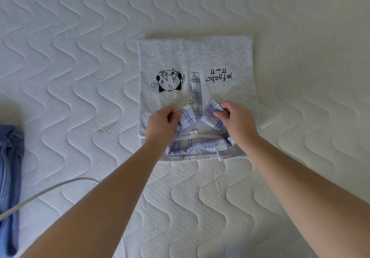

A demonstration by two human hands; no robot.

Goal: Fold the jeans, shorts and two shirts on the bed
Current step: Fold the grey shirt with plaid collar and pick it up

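At the bed's [300, 37] centre, your left hand [162, 124] and right hand [237, 120] each pinch a plaid collar [213, 110] point of the grey shirt [196, 57], mid-fold. Jeans [10, 157] wait at 9 o'clock. Next, likely smooth the collar flat.

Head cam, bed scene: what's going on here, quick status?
A person is working on a grey shirt lying flat on the white quilted mattress, its sides already folded in. The left hand and right hand each pinch one point of its plaid collar, apparently straightening it. Blue denim sits at the left edge of the bed; whether it is folded is unclear. A white cable crosses the near-left corner.
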